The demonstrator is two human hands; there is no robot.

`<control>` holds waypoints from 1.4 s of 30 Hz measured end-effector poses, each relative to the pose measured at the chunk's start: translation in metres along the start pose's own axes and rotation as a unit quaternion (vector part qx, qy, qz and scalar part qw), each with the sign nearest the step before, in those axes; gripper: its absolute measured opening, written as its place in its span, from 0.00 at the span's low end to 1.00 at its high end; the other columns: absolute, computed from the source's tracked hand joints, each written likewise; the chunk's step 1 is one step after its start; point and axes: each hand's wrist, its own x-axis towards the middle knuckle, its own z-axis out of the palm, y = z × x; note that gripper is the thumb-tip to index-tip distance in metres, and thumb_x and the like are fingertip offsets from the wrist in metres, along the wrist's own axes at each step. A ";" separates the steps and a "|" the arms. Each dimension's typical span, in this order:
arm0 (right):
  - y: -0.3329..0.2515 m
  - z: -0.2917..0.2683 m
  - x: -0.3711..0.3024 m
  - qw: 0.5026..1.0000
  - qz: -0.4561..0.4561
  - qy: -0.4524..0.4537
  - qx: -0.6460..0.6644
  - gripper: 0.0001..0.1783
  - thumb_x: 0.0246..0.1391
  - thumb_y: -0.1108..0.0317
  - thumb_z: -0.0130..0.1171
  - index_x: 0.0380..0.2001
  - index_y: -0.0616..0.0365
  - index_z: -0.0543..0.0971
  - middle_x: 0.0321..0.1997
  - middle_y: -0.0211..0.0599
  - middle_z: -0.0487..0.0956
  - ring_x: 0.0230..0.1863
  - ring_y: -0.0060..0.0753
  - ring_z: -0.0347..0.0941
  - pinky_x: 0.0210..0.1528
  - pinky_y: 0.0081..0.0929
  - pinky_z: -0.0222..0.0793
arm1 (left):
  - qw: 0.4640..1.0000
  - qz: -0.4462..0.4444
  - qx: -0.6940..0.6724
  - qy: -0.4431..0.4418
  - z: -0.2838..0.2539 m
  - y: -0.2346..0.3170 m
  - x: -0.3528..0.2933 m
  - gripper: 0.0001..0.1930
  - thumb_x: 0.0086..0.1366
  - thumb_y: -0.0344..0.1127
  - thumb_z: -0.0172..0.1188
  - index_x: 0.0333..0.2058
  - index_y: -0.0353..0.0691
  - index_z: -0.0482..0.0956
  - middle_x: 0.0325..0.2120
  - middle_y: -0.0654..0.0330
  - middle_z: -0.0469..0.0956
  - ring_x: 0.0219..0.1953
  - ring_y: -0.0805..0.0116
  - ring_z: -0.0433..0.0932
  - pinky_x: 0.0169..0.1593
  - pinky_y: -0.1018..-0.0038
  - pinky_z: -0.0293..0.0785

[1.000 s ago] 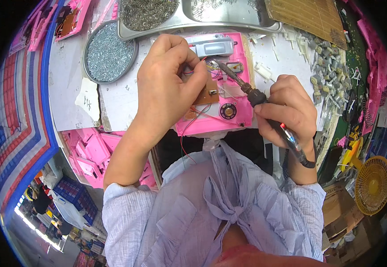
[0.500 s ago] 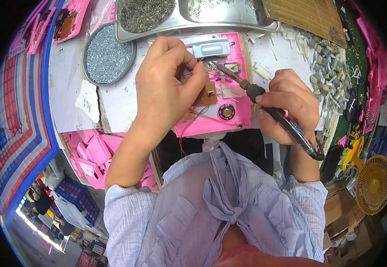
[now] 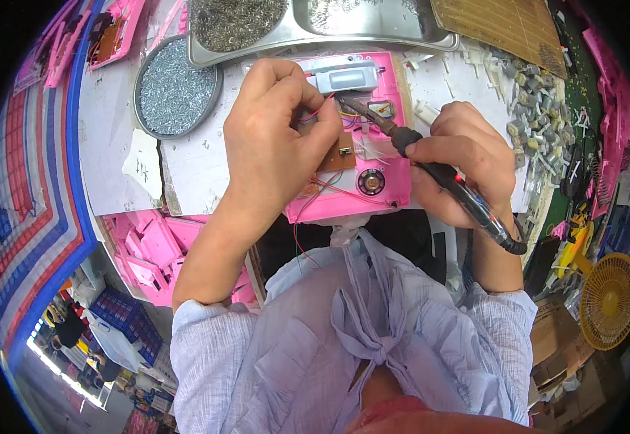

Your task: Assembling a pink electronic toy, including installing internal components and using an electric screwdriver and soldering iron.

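R hand (image 3: 467, 170) gripping soldering iron (image 3: 467, 197), tip near L hand (image 3: 275, 130) fingertips, over pink shell (image 3: 322, 210).
L hand curled over circuit bd (image 3: 335, 161) by red wire (image 3: 331, 95); grip partly hidden, can't tell if it's pinching. Shell on table (image 3: 199, 170) in front of person, w/ bd + round speaker (image 3: 371, 182) in it. Bowl (image 3: 137, 98) of screws to L, metal tray (image 3: 329, 43) behind.

A black-handled soldering iron (image 3: 446, 178) slants tip-first over a pink panel (image 3: 397, 170). A brown circuit board (image 3: 339, 158), partly hidden, overlaps it.
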 end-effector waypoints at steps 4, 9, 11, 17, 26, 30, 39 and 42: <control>-0.002 -0.003 0.002 1.000 0.004 -0.012 -0.007 0.19 0.30 0.80 0.67 0.33 0.57 0.81 0.19 0.31 0.70 0.21 0.37 0.67 0.28 0.33 0.62 | 1.000 0.016 0.006 0.010 0.003 -0.002 -0.002 0.07 0.54 0.23 0.70 0.26 0.33 0.78 0.34 0.59 0.76 0.28 0.74 0.74 0.29 0.79 0.70; -0.001 -0.003 0.001 1.000 0.001 -0.013 -0.012 0.19 0.30 0.79 0.67 0.33 0.57 0.81 0.19 0.31 0.69 0.21 0.37 0.66 0.27 0.33 0.62 | 1.000 0.017 0.009 0.020 0.006 -0.002 -0.004 0.08 0.53 0.23 0.70 0.26 0.33 0.77 0.34 0.59 0.75 0.29 0.72 0.74 0.30 0.77 0.72; -0.001 -0.003 0.002 1.000 -0.001 -0.010 -0.012 0.19 0.30 0.79 0.67 0.33 0.57 0.81 0.19 0.31 0.68 0.21 0.37 0.66 0.27 0.33 0.61 | 0.999 0.025 0.012 0.025 0.006 -0.003 -0.004 0.08 0.53 0.23 0.70 0.26 0.33 0.77 0.34 0.59 0.75 0.29 0.72 0.74 0.30 0.77 0.72; 0.000 -0.004 0.002 1.000 -0.007 -0.008 -0.011 0.19 0.30 0.79 0.68 0.33 0.57 0.82 0.19 0.31 0.67 0.21 0.37 0.65 0.27 0.33 0.61 | 0.998 0.037 0.024 0.037 0.008 -0.004 -0.004 0.08 0.52 0.25 0.71 0.26 0.36 0.77 0.34 0.58 0.76 0.25 0.65 0.77 0.29 0.71 0.76; -0.007 -0.014 -0.001 1.000 -0.005 -0.007 -0.013 0.19 0.30 0.77 0.68 0.33 0.58 0.82 0.19 0.31 0.68 0.21 0.36 0.65 0.26 0.32 0.59 | 0.999 0.025 0.020 0.039 0.009 -0.003 -0.005 0.09 0.52 0.25 0.71 0.25 0.36 0.77 0.34 0.58 0.76 0.24 0.66 0.77 0.28 0.71 0.76; -0.009 -0.016 -0.006 1.000 0.002 0.002 -0.007 0.18 0.31 0.77 0.69 0.33 0.58 0.82 0.19 0.31 0.69 0.21 0.36 0.66 0.27 0.31 0.60 | 0.997 0.047 0.035 0.043 0.009 -0.003 -0.004 0.09 0.52 0.24 0.71 0.25 0.36 0.77 0.34 0.58 0.76 0.24 0.66 0.77 0.28 0.71 0.76; -0.013 -0.024 -0.011 1.000 0.013 0.014 -0.008 0.19 0.30 0.79 0.69 0.33 0.59 0.82 0.19 0.32 0.70 0.20 0.36 0.66 0.26 0.31 0.60 | 0.998 0.028 0.029 0.039 0.009 -0.002 -0.005 0.09 0.52 0.24 0.71 0.25 0.36 0.77 0.33 0.57 0.76 0.26 0.66 0.77 0.28 0.72 0.76; -0.012 -0.024 -0.014 1.000 0.013 0.024 -0.005 0.19 0.29 0.79 0.69 0.32 0.59 0.82 0.19 0.32 0.69 0.20 0.36 0.66 0.26 0.31 0.60 | 0.998 0.024 0.030 0.039 0.009 -0.001 -0.005 0.09 0.52 0.25 0.71 0.25 0.35 0.77 0.33 0.57 0.76 0.26 0.66 0.76 0.28 0.72 0.75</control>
